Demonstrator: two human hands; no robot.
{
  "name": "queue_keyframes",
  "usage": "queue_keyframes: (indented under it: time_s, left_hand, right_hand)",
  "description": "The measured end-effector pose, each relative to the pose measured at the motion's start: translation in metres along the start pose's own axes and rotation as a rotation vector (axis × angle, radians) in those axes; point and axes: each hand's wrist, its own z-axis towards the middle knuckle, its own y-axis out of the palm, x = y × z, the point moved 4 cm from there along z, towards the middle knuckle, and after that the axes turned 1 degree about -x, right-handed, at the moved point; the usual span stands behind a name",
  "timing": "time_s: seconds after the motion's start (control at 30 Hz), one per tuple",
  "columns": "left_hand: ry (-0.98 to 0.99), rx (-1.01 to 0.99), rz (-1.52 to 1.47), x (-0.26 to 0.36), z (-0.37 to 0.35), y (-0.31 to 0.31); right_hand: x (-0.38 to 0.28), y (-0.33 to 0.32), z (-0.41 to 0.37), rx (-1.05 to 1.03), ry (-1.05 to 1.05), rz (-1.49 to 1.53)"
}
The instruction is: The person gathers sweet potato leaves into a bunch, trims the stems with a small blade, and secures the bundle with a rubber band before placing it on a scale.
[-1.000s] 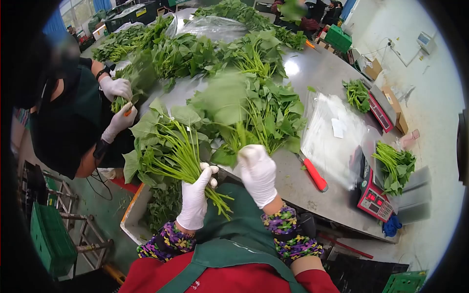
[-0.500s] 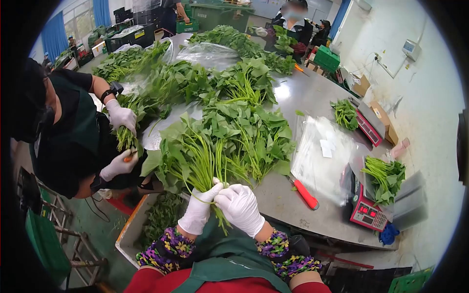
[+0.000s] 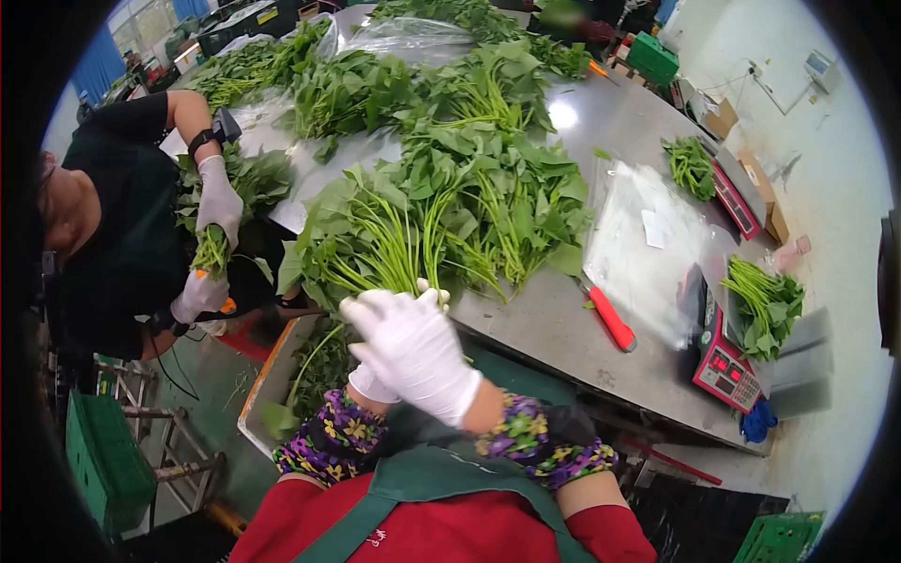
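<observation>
Bare grey metal tabletop (image 3: 535,324) curves around the wearer, its near edge close below the work. Nearest, the white-gloved right hand (image 3: 413,352) crosses over the left, fingers loosely spread, with nothing visible in its grasp; the left hand (image 3: 372,384), mostly hidden behind it, appears closed around the stem ends of a loose bunch of long-stemmed green leaves (image 3: 380,235). That bunch lies over the table's near edge, its leaves against the neighbouring greens, so a careless pull could tangle stems or drag extra ones along, and a slack grip could spill some into the pale, orange-edged bin (image 3: 258,403) below. Just right of the greens, a red-handled tool (image 3: 612,321) points its narrow end at a stack of clear plastic bags (image 3: 643,253); a sweeping sleeve could knock it, and that end could snag the film. Beyond, leaves overhang the red digital scale (image 3: 723,371), where a bump could tip the green bundle (image 3: 765,305) off or disturb the reading. Across to the left, a co-worker in black grips another bunch beside an orange-handled tool (image 3: 228,305); reaching that way carelessly could risk a cut.
</observation>
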Motion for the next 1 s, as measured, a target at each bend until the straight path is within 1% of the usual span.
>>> queue_keyframes:
  time_s: [0.03, 0.07, 0.1, 0.13, 0.17, 0.23, 0.3, 0.37, 0.43, 0.47, 0.53, 0.57, 0.63, 0.7, 0.73, 0.77, 0.83, 0.87, 0.9, 0.93, 0.97, 1.0]
  left_hand:
    - [0.393, -0.059, -0.311, -0.010, 0.012, 0.032]
    - [0.034, 0.113, 0.051, -0.008, 0.021, 0.001]
    - [-0.332, 0.287, 0.402, -0.002, 0.021, -0.042]
    - [-0.421, 0.243, 0.323, -0.002, 0.021, -0.055]
    - [-0.391, 0.289, 0.317, -0.002, 0.020, -0.050]
    - [-0.410, 0.319, 0.283, -0.005, 0.016, -0.047]
    - [-0.392, 0.310, 0.269, -0.007, 0.014, -0.041]
    - [-0.370, 0.295, 0.278, -0.001, 0.012, -0.034]
    - [-0.287, 0.296, 0.324, 0.017, 0.012, -0.026]
    - [-0.250, 0.290, 0.306, 0.028, 0.012, -0.023]
    - [-0.163, 0.306, 0.402, 0.048, 0.013, -0.024]
    - [-0.124, 0.317, 0.454, 0.055, 0.013, -0.024]
    - [-0.088, 0.314, 0.474, 0.061, 0.012, -0.026]
    - [-0.102, 0.349, 0.497, 0.058, 0.010, -0.030]
    - [-0.100, 0.329, 0.495, 0.054, 0.009, -0.031]
    - [-0.120, 0.316, 0.485, 0.047, 0.009, -0.034]
    - [-0.137, 0.338, 0.498, 0.040, 0.007, -0.032]
    - [-0.147, 0.328, 0.474, 0.038, 0.007, -0.029]
    - [-0.153, 0.332, 0.470, 0.034, 0.006, -0.029]
    - [-0.151, 0.326, 0.477, 0.031, 0.005, -0.030]
    - [-0.149, 0.313, 0.486, 0.028, 0.006, -0.029]
    - [-0.121, 0.304, 0.546, 0.026, 0.007, -0.023]
  right_hand:
    - [0.010, -0.012, -0.002, 0.036, 0.019, 0.093]
    - [0.029, -0.016, -0.010, 0.084, 0.091, 0.095]
    - [0.053, -0.017, -0.020, 0.128, 0.164, 0.092]
    - [0.074, -0.019, -0.028, 0.111, 0.236, -0.003]
    - [0.095, -0.019, -0.035, 0.094, 0.312, -0.101]
    - [0.125, -0.009, -0.044, 0.081, 0.381, -0.309]
    - [0.141, 0.002, -0.045, 0.063, 0.426, -0.350]
    - [0.151, 0.018, -0.047, -0.058, 0.443, -0.389]
    - [0.160, 0.023, -0.048, -0.041, 0.459, -0.363]
    - [0.163, 0.019, -0.047, 0.034, 0.506, -0.287]
    - [0.172, 0.007, -0.048, 0.193, 0.590, -0.078]
    - [0.179, -0.002, -0.045, 0.164, 0.751, 0.101]
    - [0.185, -0.023, -0.039, 0.388, 0.707, 0.152]
    - [0.195, -0.027, -0.035, 0.291, 0.723, -0.074]
    - [0.195, -0.024, -0.039, 0.130, 0.734, -0.145]
    - [0.185, -0.028, -0.039, 0.132, 0.732, -0.145]
    - [0.150, -0.041, -0.032, 0.296, 0.475, -0.563]
    - [0.136, -0.045, -0.030, 0.300, 0.455, -0.391]
    - [0.121, -0.046, -0.028, 0.286, 0.371, -0.218]
    - [0.104, -0.038, -0.028, 0.232, 0.368, 0.032]
    - [0.097, -0.018, -0.031, 0.169, 0.389, 0.284]
    - [0.089, -0.004, -0.033, 0.062, 0.484, 0.563]
